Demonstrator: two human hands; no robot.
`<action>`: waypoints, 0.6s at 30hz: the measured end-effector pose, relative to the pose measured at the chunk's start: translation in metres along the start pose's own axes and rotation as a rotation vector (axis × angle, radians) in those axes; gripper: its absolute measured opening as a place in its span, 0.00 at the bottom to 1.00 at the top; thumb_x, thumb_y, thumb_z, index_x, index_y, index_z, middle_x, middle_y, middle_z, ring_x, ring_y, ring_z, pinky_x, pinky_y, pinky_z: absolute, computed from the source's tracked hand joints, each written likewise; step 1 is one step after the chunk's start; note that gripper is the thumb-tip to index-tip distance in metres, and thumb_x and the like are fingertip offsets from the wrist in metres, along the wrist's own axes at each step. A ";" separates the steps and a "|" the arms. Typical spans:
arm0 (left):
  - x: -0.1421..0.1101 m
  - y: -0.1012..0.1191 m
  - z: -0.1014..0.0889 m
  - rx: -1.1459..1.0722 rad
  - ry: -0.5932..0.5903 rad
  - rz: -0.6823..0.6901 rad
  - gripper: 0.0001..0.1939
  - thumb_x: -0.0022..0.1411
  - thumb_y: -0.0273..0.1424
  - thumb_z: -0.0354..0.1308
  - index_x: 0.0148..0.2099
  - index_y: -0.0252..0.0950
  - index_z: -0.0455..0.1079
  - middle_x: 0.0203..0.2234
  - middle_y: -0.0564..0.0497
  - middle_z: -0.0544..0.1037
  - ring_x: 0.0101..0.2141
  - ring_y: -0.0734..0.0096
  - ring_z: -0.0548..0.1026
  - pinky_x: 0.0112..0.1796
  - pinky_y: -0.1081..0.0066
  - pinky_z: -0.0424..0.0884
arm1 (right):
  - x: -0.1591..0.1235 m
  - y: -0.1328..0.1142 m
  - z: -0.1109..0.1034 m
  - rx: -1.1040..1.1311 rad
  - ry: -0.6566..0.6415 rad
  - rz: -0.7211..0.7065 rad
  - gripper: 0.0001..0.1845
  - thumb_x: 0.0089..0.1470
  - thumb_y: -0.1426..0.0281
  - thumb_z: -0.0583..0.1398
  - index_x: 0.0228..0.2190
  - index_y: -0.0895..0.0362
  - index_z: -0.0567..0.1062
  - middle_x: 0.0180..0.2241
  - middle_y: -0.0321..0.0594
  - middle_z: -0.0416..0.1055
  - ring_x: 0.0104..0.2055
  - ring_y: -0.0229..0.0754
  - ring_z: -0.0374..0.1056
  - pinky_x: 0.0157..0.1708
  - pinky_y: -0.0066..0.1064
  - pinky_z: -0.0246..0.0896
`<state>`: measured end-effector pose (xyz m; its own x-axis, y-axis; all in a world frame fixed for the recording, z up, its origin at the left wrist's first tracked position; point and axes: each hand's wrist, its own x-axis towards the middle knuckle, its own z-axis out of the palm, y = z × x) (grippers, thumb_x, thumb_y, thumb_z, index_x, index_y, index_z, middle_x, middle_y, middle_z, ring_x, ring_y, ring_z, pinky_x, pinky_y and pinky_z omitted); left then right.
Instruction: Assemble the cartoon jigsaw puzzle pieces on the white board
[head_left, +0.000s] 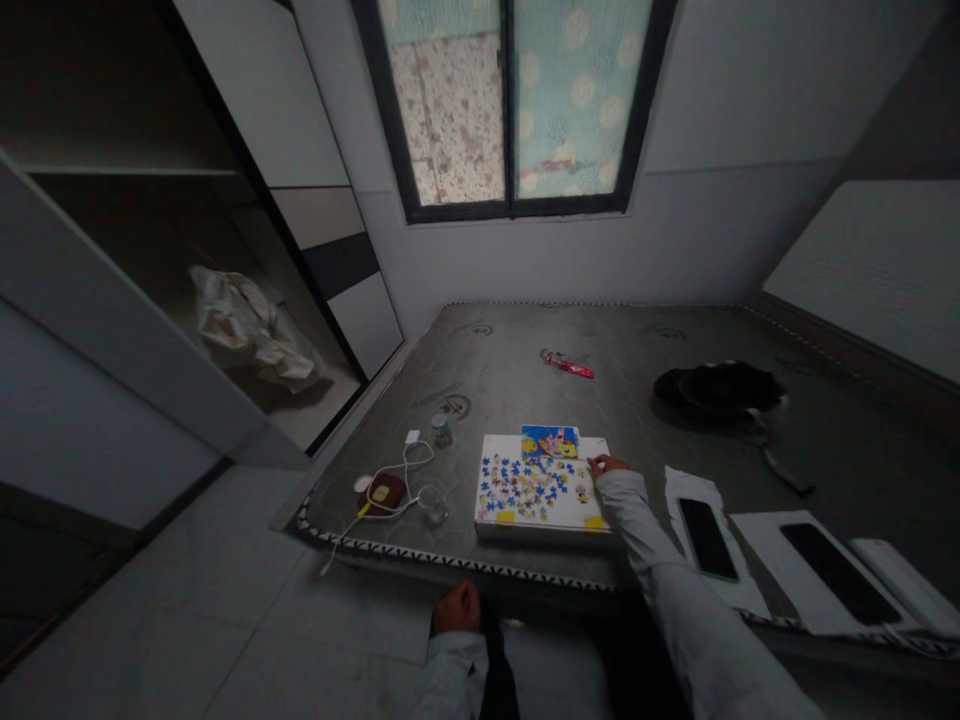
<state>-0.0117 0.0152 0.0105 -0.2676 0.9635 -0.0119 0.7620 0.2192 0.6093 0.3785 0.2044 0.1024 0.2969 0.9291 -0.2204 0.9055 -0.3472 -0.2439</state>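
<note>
Small jigsaw puzzle pieces (pixel 525 488), mostly blue with some yellow and white, lie loose over a flat white box (pixel 491 450). At its far edge rests a picture card (pixel 550 441) with colourful cartoon figures. My right hand (pixel 609 465) is at the right side of the box top, to the right of the card. Its fingers are pinched together; what they hold, if anything, is too small to make out. My left hand (pixel 456 607) is closed in a fist by my leg, below the edge of the mattress, apart from the box, with nothing showing in it.
Left of the box are a can (pixel 441 430), a clear glass (pixel 433 503), a white cable (pixel 405 466) and a brown item (pixel 386 492). A red packet (pixel 568 366) lies behind. To the right are a black cap-like item (pixel 720 388) and two phones (pixel 707 538) on white sheets.
</note>
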 end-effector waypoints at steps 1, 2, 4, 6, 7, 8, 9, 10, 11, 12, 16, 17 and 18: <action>0.000 -0.001 0.001 -0.001 0.000 0.000 0.21 0.75 0.24 0.54 0.27 0.40 0.72 0.26 0.50 0.84 0.31 0.69 0.79 0.39 0.73 0.66 | -0.002 0.003 0.001 0.003 -0.003 -0.010 0.21 0.74 0.54 0.66 0.59 0.53 0.81 0.58 0.46 0.81 0.54 0.48 0.79 0.55 0.48 0.80; 0.000 -0.002 0.003 -0.002 0.001 0.000 0.21 0.75 0.24 0.53 0.27 0.40 0.72 0.26 0.50 0.84 0.31 0.69 0.80 0.39 0.73 0.66 | -0.005 0.006 0.002 0.005 -0.011 -0.026 0.21 0.74 0.54 0.66 0.59 0.53 0.81 0.58 0.46 0.81 0.54 0.48 0.79 0.55 0.48 0.80; 0.000 -0.003 0.006 -0.006 0.005 -0.001 0.21 0.75 0.24 0.53 0.28 0.40 0.73 0.26 0.50 0.84 0.31 0.68 0.80 0.39 0.73 0.66 | -0.011 0.013 0.005 0.010 -0.039 -0.068 0.20 0.74 0.54 0.66 0.58 0.53 0.82 0.57 0.45 0.82 0.53 0.47 0.80 0.55 0.48 0.80; 0.000 -0.003 0.009 -0.011 0.011 -0.001 0.20 0.74 0.24 0.54 0.27 0.40 0.72 0.26 0.50 0.83 0.31 0.68 0.80 0.39 0.73 0.66 | -0.018 0.018 0.009 0.013 -0.063 -0.109 0.21 0.74 0.54 0.67 0.58 0.54 0.82 0.56 0.45 0.82 0.53 0.48 0.80 0.56 0.49 0.80; 0.000 -0.004 0.010 -0.013 0.016 0.000 0.20 0.73 0.24 0.55 0.27 0.40 0.73 0.26 0.51 0.83 0.31 0.68 0.80 0.39 0.73 0.66 | -0.022 0.021 0.010 0.014 -0.070 -0.123 0.21 0.74 0.54 0.67 0.58 0.54 0.82 0.57 0.45 0.82 0.54 0.48 0.80 0.56 0.49 0.80; 0.000 -0.004 0.011 -0.015 0.021 0.000 0.19 0.73 0.23 0.55 0.27 0.40 0.72 0.26 0.51 0.83 0.31 0.68 0.80 0.39 0.73 0.66 | -0.025 0.023 0.012 0.015 -0.072 -0.131 0.21 0.74 0.54 0.67 0.59 0.53 0.82 0.57 0.45 0.82 0.54 0.48 0.80 0.56 0.50 0.80; 0.001 -0.004 0.012 -0.015 0.024 0.001 0.19 0.72 0.23 0.56 0.26 0.40 0.72 0.26 0.51 0.82 0.31 0.68 0.80 0.39 0.72 0.66 | -0.027 0.025 0.013 0.015 -0.070 -0.129 0.21 0.74 0.55 0.67 0.59 0.53 0.82 0.58 0.46 0.81 0.55 0.48 0.80 0.57 0.50 0.80; 0.001 -0.005 0.012 -0.015 0.027 0.001 0.19 0.72 0.24 0.56 0.26 0.40 0.72 0.25 0.51 0.82 0.30 0.68 0.79 0.39 0.72 0.65 | -0.030 0.027 0.014 0.013 -0.066 -0.120 0.21 0.74 0.55 0.67 0.59 0.53 0.81 0.59 0.46 0.81 0.55 0.48 0.79 0.57 0.50 0.80; 0.001 -0.005 0.012 -0.014 0.029 0.002 0.20 0.72 0.24 0.56 0.25 0.40 0.71 0.24 0.51 0.81 0.30 0.69 0.79 0.38 0.72 0.65 | -0.032 0.029 0.014 0.011 -0.062 -0.105 0.21 0.74 0.55 0.67 0.60 0.53 0.81 0.60 0.46 0.81 0.56 0.49 0.79 0.58 0.50 0.80; 0.001 -0.005 0.012 -0.012 0.030 0.001 0.21 0.73 0.24 0.56 0.25 0.40 0.70 0.23 0.52 0.80 0.29 0.69 0.78 0.38 0.72 0.64 | -0.033 0.030 0.015 0.009 -0.060 -0.090 0.21 0.74 0.56 0.67 0.60 0.53 0.81 0.60 0.46 0.81 0.56 0.49 0.79 0.58 0.51 0.79; 0.001 -0.005 0.012 -0.002 0.033 -0.006 0.22 0.74 0.24 0.54 0.25 0.40 0.69 0.22 0.52 0.78 0.28 0.70 0.76 0.37 0.72 0.62 | -0.033 0.031 0.016 0.012 -0.083 -0.050 0.20 0.74 0.56 0.67 0.58 0.53 0.82 0.59 0.46 0.81 0.56 0.49 0.79 0.57 0.50 0.80; 0.001 -0.005 0.012 0.000 0.034 -0.008 0.21 0.74 0.24 0.55 0.25 0.40 0.69 0.22 0.52 0.78 0.28 0.70 0.76 0.37 0.72 0.62 | -0.032 0.031 0.016 0.012 -0.091 -0.040 0.19 0.74 0.55 0.67 0.57 0.53 0.82 0.58 0.46 0.81 0.55 0.48 0.79 0.57 0.49 0.80; 0.001 -0.005 0.012 0.001 0.036 -0.009 0.21 0.74 0.24 0.55 0.25 0.40 0.69 0.22 0.52 0.78 0.28 0.70 0.76 0.37 0.72 0.62 | -0.031 0.031 0.015 0.011 -0.098 -0.030 0.19 0.74 0.55 0.67 0.57 0.53 0.82 0.58 0.45 0.82 0.54 0.48 0.79 0.56 0.49 0.80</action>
<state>-0.0087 0.0172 -0.0017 -0.2958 0.9552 0.0114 0.7599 0.2281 0.6087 0.3925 0.1628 0.0876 0.2378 0.9226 -0.3039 0.9101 -0.3210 -0.2623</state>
